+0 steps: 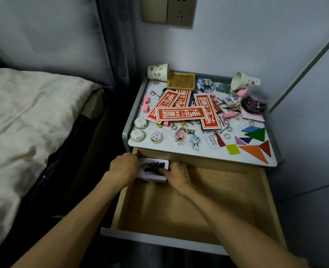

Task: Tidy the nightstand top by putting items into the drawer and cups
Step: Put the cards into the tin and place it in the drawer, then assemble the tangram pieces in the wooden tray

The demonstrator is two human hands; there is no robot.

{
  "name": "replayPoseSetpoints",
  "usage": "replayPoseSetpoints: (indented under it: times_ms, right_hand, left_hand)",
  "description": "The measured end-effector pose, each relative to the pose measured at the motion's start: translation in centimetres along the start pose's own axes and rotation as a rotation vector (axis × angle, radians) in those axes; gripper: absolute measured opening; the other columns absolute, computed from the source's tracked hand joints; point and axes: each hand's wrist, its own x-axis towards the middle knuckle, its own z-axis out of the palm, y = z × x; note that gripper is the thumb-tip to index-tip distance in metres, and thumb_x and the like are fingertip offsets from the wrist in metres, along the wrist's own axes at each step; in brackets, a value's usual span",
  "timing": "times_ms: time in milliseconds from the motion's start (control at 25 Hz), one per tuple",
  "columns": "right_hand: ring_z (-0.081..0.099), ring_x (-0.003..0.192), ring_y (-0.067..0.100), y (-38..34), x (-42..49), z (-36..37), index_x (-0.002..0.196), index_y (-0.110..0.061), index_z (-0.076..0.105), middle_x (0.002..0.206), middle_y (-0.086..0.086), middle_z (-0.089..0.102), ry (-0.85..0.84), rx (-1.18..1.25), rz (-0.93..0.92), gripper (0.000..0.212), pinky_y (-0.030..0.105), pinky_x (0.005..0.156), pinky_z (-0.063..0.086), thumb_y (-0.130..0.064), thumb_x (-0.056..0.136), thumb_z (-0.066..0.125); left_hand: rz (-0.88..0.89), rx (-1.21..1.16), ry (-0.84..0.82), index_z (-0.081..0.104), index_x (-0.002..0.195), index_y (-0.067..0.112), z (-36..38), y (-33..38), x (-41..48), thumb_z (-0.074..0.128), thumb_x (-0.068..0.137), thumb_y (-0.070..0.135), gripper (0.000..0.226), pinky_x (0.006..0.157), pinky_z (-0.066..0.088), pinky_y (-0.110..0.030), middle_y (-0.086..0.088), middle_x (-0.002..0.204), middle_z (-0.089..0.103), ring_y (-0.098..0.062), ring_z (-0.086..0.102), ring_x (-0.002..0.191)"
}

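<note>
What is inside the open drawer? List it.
Inside the drawer is one white stack of cards in the back left corner, with both hands, left and right, on it. The rest shows bare wood. The part under the nightstand top is hidden.

Four red paper strips (pixel 181 111), overlapping on the nightstand top (pixel 202 151), carried large white seal-style Chinese characters inside white borders; the individual characters could not be made out with certainty. A small white card (pixel 214 141) near the front edge bore printed lines too small to read. The small white-and-blue box (pixel 228 100) carried illegible print.
</note>
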Motion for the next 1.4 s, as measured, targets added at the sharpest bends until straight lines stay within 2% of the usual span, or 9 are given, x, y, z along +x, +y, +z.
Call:
replayPoseSetpoints:
  times_ms: [120,320,400,480,600,840,960,1200,1400]
  right_hand:
    - [0.063,0.102,0.031,0.0,-0.3,0.1,0.105,-0.005,0.07,0.106,0.015,0.07,0.01,0.046,0.037,0.037,0.032,0.074,0.046,-0.036,0.085,0.069]
    - [0.066,0.098,0.021,-1.5,-3.4,-3.9,0.112,-0.014,0.069,0.11,0.006,0.07,-0.097,0.01,-0.039,0.03,0.029,0.078,0.052,-0.029,0.086,0.065]
    - [0.066,0.09,0.016,-2.8,-5.0,-7.4,0.112,-0.015,0.066,0.105,0.002,0.07,-0.123,0.001,-0.12,0.026,0.029,0.077,0.054,-0.027,0.089,0.065]
    - [0.065,0.081,0.01,-4.6,-6.3,-11.6,0.114,-0.017,0.066,0.1,-0.001,0.069,-0.133,-0.03,-0.208,0.023,0.025,0.075,0.052,-0.025,0.092,0.063]
    - [0.066,0.079,0.011,-6.7,-5.7,-16.9,0.111,-0.019,0.069,0.103,-0.003,0.07,0.045,-0.218,-0.349,0.021,0.028,0.074,0.053,-0.028,0.093,0.062]
    - [0.069,0.075,0.021,-9.3,4.5,-21.4,0.104,-0.014,0.068,0.1,0.003,0.071,0.238,-0.269,-0.296,0.028,0.038,0.075,0.057,-0.037,0.097,0.054]
    - [0.067,0.085,0.031,-10.8,11.4,-21.5,0.105,-0.013,0.067,0.102,0.012,0.071,0.398,-0.543,-0.263,0.044,0.041,0.075,0.055,-0.05,0.097,0.044]
    - [0.065,0.089,0.031,-12.6,21.0,-19.8,0.111,-0.009,0.059,0.107,0.013,0.067,0.4,-0.576,-0.006,0.035,0.035,0.068,0.049,-0.038,0.095,0.051]
    - [0.066,0.086,0.031,-11.9,23.9,-21.2,0.101,-0.005,0.059,0.105,0.015,0.067,0.381,-0.248,0.118,0.018,0.039,0.073,0.057,-0.02,0.09,0.06]
  left_hand:
    - [0.017,0.094,0.004,0.051,0.13,0.009,-0.4,0.4,-1.0,0.047,0.097,0.009,0.034,0.072,0.046,-0.032,-0.01,0.127,0.057,-0.027,0.061,0.111]
    - [0.023,0.143,0.088,0.056,0.123,0.015,-3.8,0.2,-3.3,0.04,0.101,0.02,0.027,0.075,0.043,-0.031,-0.006,0.12,0.061,-0.025,0.062,0.108]
    - [0.041,-0.057,0.196,0.057,0.118,0.018,-6.3,0.1,-3.4,0.043,0.1,0.03,0.026,0.078,0.046,-0.031,-0.006,0.116,0.064,-0.026,0.064,0.102]
    - [0.072,-0.461,0.225,0.06,0.11,0.021,-9.1,0.3,-3.5,0.047,0.099,0.037,0.023,0.077,0.055,-0.034,0.0,0.102,0.069,-0.019,0.07,0.085]
    - [0.158,-1.129,0.199,0.061,0.107,0.017,-13.1,0.5,-3.6,0.049,0.101,0.025,0.015,0.064,0.057,-0.032,-0.001,0.09,0.072,-0.018,0.071,0.069]
    - [0.062,-1.786,0.0,0.064,0.11,0.01,-14.0,-0.4,-0.8,0.053,0.098,0.017,0.018,0.064,0.055,-0.029,-0.007,0.095,0.075,-0.019,0.071,0.075]
    - [-0.077,-2.184,-0.163,0.067,0.109,0.01,-13.7,-1.8,1.2,0.058,0.092,0.015,0.019,0.054,0.053,-0.025,-0.003,0.091,0.072,-0.014,0.067,0.071]
    - [-0.117,-2.263,-0.059,0.064,0.091,0.014,-14.4,-3.2,4.1,0.056,0.092,0.011,0.009,0.054,0.05,-0.024,-0.001,0.074,0.065,-0.014,0.063,0.065]
    - [-0.105,-2.289,-0.167,0.064,0.093,0.012,-14.2,-2.1,4.9,0.056,0.09,0.012,0.009,0.063,0.049,-0.027,-0.002,0.082,0.064,-0.015,0.061,0.066]
